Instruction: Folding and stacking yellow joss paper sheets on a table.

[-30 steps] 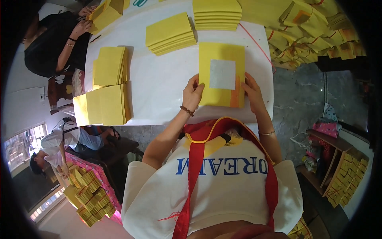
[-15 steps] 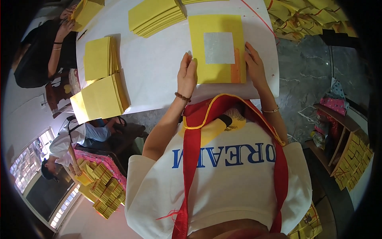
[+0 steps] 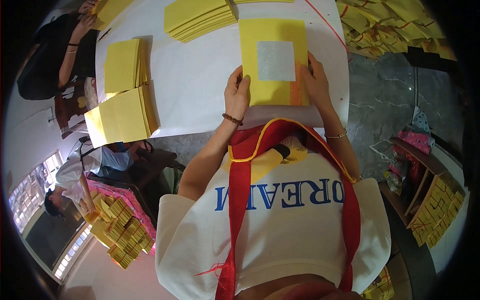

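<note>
Around the white table, a grey marbled floor with pale veins spreads to its right, and a low wooden shelf unit stands beyond its near right corner. Just off the table's left edge is a dark brown wooden chair, with a pale wall behind it. Well out past the table's near left corner, a barred window glows with bright light beside a dark panel, and a dark piece of furniture sits between them and the table.
</note>
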